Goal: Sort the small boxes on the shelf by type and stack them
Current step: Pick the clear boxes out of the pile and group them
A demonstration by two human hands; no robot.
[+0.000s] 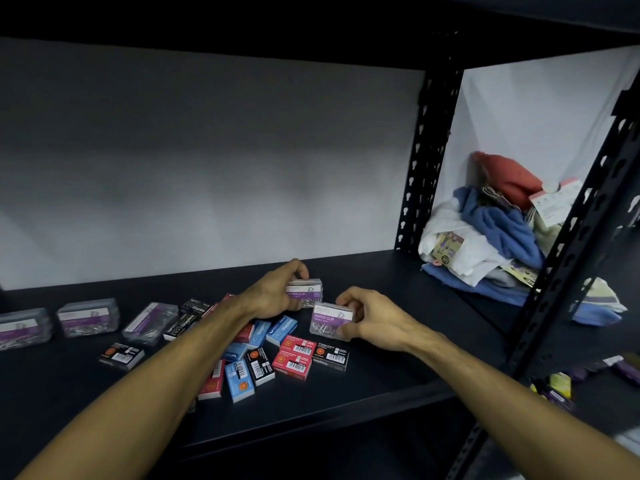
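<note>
My left hand (pixel 273 292) grips a clear paper clip box with a purple label (pixel 308 292) near the middle of the dark shelf (pixel 381 368). Just to its right, my right hand (pixel 367 320) holds a second clear paper clip box (pixel 329 322) between thumb and fingers. Below the hands lies a loose pile of small staple boxes (pixel 277 355) in red, blue and black. Three more clear paper clip boxes (pixel 88 317) sit in a row along the shelf's left side. A lone black staple box (pixel 122 355) lies in front of them.
A black perforated upright (pixel 426 161) divides the shelf from the bay on the right, where a heap of cloths and packets (pixel 498 230) lies. Small purple and yellow items (pixel 561 386) sit on the lower right shelf. A grey wall backs the shelf.
</note>
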